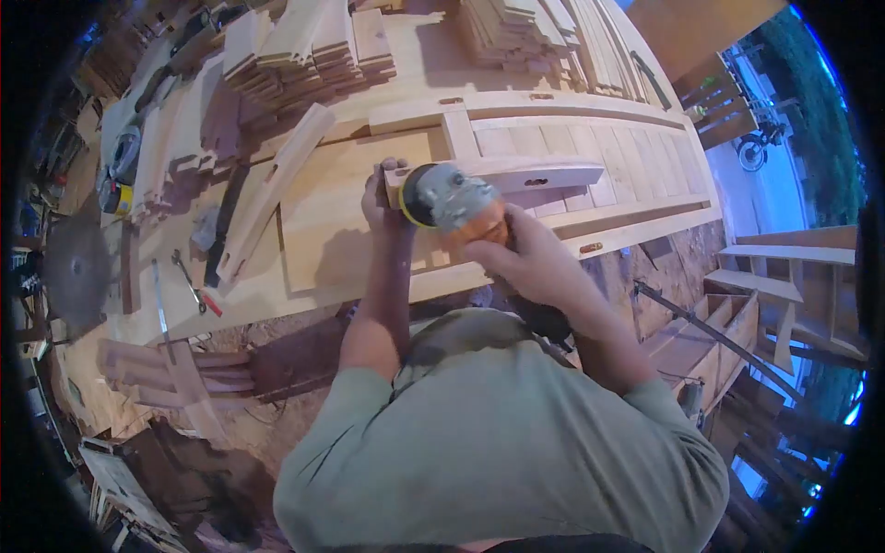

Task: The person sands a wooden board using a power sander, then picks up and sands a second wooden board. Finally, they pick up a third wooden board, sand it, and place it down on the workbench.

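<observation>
My right hand (527, 258) is wrapped around the orange body of a power sander (461, 198), which has a grey head and a round yellow-edged pad. The sander's pad is against or very near the left end of a wooden rail (567, 176) with a slot cut in its side. My left hand (380, 198) grips that same end of the rail, its fingers curled over the wood. Beneath them lies a wide flat board (336, 198). The sander partly hides the rail, so contact between pad and wood cannot be made out.
A framed slatted panel (590, 138) lies on the bench to the right. Stacked boards (304, 46) stand at the back, with a slotted wooden post (277, 189) on the left. Pliers (189, 281) and a circular saw blade (78, 267) are further left.
</observation>
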`<move>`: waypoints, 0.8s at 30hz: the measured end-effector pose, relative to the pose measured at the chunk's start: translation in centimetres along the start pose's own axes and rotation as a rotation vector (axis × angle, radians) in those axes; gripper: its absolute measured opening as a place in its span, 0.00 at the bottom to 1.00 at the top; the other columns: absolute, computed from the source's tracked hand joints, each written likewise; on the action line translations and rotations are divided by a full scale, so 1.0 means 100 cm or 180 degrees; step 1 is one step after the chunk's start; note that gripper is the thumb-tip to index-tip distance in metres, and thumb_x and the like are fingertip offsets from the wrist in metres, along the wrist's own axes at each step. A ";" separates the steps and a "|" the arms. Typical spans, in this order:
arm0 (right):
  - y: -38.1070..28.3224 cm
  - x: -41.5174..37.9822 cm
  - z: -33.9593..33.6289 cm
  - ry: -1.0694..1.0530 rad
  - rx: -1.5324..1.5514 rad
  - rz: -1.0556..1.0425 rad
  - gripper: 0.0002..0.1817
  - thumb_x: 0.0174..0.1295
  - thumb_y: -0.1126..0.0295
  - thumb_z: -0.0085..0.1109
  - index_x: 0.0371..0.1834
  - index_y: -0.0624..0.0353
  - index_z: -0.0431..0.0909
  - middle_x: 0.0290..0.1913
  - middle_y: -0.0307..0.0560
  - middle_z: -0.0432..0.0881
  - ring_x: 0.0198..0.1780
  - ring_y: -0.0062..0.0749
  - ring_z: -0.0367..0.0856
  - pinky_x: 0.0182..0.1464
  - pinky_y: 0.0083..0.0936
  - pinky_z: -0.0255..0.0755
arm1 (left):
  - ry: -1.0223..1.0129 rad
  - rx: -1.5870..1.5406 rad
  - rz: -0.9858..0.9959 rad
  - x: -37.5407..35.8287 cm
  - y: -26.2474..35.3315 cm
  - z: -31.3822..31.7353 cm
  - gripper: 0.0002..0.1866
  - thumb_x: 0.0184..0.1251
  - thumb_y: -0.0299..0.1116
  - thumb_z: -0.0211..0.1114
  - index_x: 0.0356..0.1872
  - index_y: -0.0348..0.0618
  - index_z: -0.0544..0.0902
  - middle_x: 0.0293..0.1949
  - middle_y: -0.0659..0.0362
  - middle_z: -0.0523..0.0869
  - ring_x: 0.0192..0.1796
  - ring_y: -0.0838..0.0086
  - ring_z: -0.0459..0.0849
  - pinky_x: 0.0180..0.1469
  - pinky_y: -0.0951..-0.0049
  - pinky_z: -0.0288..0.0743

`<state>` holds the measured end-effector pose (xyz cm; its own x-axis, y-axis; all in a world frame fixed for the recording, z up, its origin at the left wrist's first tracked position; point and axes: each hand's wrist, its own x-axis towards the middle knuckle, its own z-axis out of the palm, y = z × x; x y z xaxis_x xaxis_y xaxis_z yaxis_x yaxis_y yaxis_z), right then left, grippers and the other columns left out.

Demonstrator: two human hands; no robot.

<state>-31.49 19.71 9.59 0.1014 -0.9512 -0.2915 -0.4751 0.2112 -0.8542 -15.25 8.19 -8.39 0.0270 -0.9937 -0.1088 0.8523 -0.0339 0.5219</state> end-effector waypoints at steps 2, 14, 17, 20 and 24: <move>0.009 -0.005 -0.016 0.0116 0.0024 0.0117 0.27 0.61 0.56 0.67 0.54 0.70 0.75 0.41 0.52 0.84 0.44 0.33 0.83 0.48 0.31 0.75 | -0.0225 -0.0915 -0.0337 0.008 -0.005 -0.015 0.15 0.79 0.44 0.49 0.42 0.45 0.78 0.44 0.57 0.80 0.49 0.61 0.82 0.56 0.57 0.77; 0.096 -0.023 -0.122 0.1429 0.0209 0.0753 0.22 0.63 0.57 0.63 0.49 0.68 0.80 0.38 0.43 0.83 0.40 0.24 0.80 0.44 0.26 0.74 | 0.0311 -0.0584 -0.0333 0.012 -0.014 -0.042 0.10 0.73 0.37 0.55 0.40 0.43 0.81 0.40 0.56 0.85 0.48 0.60 0.84 0.56 0.55 0.78; 0.133 -0.018 -0.151 0.1802 0.0128 0.0890 0.24 0.62 0.55 0.65 0.47 0.69 0.81 0.37 0.44 0.84 0.39 0.27 0.82 0.43 0.28 0.75 | -0.0058 -0.0466 -0.0044 0.012 -0.017 -0.049 0.10 0.73 0.37 0.55 0.40 0.44 0.82 0.41 0.55 0.85 0.48 0.59 0.84 0.57 0.53 0.78; 0.145 -0.017 -0.181 0.2070 -0.0373 0.1092 0.27 0.60 0.51 0.65 0.45 0.69 0.83 0.36 0.46 0.84 0.39 0.27 0.83 0.42 0.27 0.75 | 0.0440 -0.0921 -0.0349 0.018 -0.018 -0.052 0.10 0.73 0.37 0.56 0.39 0.43 0.82 0.41 0.55 0.86 0.48 0.59 0.84 0.57 0.51 0.77; 0.185 -0.018 -0.196 0.2392 0.0371 0.1217 0.31 0.61 0.47 0.63 0.47 0.70 0.83 0.39 0.46 0.85 0.40 0.28 0.81 0.44 0.26 0.74 | 0.0268 -0.0890 -0.0223 0.017 -0.011 -0.066 0.11 0.73 0.38 0.56 0.41 0.42 0.82 0.42 0.54 0.86 0.49 0.59 0.84 0.58 0.50 0.77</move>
<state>-57.56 20.94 2.72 -0.6746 -0.6977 -0.2408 -0.2614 0.5309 -0.8061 -12.67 7.23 -14.73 -0.0035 -0.9772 -0.2122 0.9641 -0.0596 0.2587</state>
